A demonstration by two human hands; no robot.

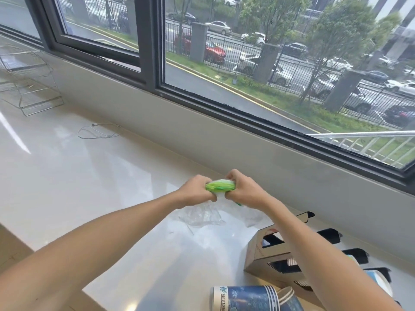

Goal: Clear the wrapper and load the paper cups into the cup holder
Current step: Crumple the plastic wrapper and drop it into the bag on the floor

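Observation:
Both hands grip a scrunched plastic wrapper with a green printed end [220, 185] above the pale countertop. My left hand [197, 189] closes on its left side and my right hand [243, 189] on its right side. Clear film from the wrapper [202, 215] hangs down and touches the counter below the hands. A stack of blue-patterned paper cups [244, 298] lies on its side at the bottom edge. A cardboard cup holder [269, 254] with dark cut-out slots stands under my right forearm, partly hidden by it.
The glossy countertop [89, 187] runs along a window sill and dark window frame. A wire rack [29, 86] stands at the far left. A thin looped cable [98, 132] lies near the sill. Another cup [379, 281] shows right of my forearm.

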